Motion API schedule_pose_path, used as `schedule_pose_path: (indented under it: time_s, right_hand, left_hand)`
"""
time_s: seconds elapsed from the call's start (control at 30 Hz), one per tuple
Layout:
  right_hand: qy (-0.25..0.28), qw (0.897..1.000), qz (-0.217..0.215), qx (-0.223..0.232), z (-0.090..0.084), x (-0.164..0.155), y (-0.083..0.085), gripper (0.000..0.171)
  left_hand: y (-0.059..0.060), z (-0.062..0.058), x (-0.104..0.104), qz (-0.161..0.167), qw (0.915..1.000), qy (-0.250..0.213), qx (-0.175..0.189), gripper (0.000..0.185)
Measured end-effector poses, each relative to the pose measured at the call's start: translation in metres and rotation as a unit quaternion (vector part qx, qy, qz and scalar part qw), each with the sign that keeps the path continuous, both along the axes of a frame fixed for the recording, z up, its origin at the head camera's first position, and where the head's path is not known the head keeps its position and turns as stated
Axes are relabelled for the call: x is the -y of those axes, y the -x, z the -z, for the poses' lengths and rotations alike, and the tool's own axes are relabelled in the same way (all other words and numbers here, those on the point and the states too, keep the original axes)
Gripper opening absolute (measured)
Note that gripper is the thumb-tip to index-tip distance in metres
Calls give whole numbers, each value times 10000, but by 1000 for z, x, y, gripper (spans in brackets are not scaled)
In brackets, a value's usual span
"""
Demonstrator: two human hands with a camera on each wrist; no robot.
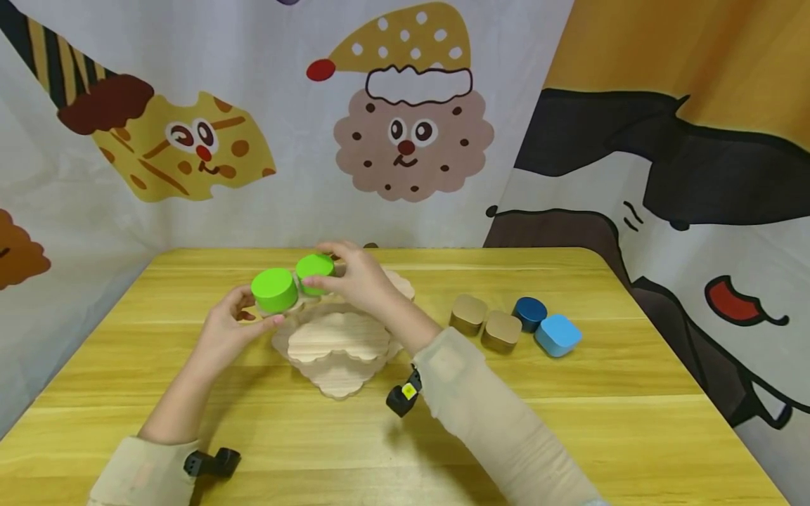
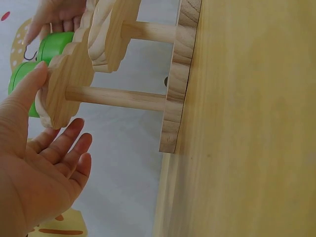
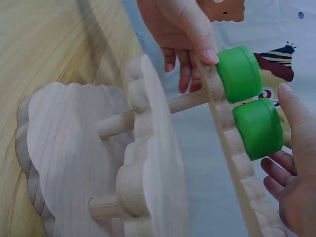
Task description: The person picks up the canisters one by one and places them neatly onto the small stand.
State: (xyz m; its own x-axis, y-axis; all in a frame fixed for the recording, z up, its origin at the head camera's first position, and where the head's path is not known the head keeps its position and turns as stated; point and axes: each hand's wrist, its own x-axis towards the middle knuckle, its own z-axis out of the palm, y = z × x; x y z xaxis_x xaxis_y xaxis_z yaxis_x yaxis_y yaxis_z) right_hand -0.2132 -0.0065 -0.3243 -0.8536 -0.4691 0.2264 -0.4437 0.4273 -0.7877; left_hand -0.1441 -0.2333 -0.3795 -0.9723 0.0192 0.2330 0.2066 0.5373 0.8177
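A tiered wooden stand (image 1: 338,337) with scalloped shelves on round pegs stands left of the table's middle. On its highest shelf (image 2: 69,81) sit two green blocks side by side: a round one (image 1: 274,289) on the left and another (image 1: 314,274) on the right. My left hand (image 1: 230,327) pinches that shelf's edge, thumb on top by the round block and fingers below. Around the right-hand green block, my right hand (image 1: 361,281) has its thumb on the near side and fingers on the far side.
Right of the stand, two tan blocks (image 1: 468,315), a dark blue round block (image 1: 530,313) and a light blue block (image 1: 558,335) lie grouped on the wooden table (image 1: 607,436). A cartoon-printed curtain (image 1: 253,42) hangs behind the table's far edge.
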Motion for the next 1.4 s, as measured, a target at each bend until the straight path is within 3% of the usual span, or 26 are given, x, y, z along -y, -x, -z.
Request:
schedule_pose_path:
  time_s: [0.23,0.6,0.97,1.2,1.4]
  right_hand:
    - [-101,9986,52,-512,-6,-12,-9,65]
    - [242,9965,216,-774,-9,-38,-32,59]
    - [594,9861,82,-1552,-2,-65,-55,58]
    - [748,9842,-65,-1601,-1,-82,-69,59]
    - [582,9828,-132,-1747,7,-99,-74,59]
  left_hand:
    - [-1,-1,0,11,10000,-29,26,62]
    - [-2,0,0,-28,10000,-32,-11,61]
    - [-2,1,0,-29,10000,-73,-25,58]
    - [-2,1,0,-41,9999,-85,-65,58]
    - [-1,2,0,0,9999,-132,-47,58]
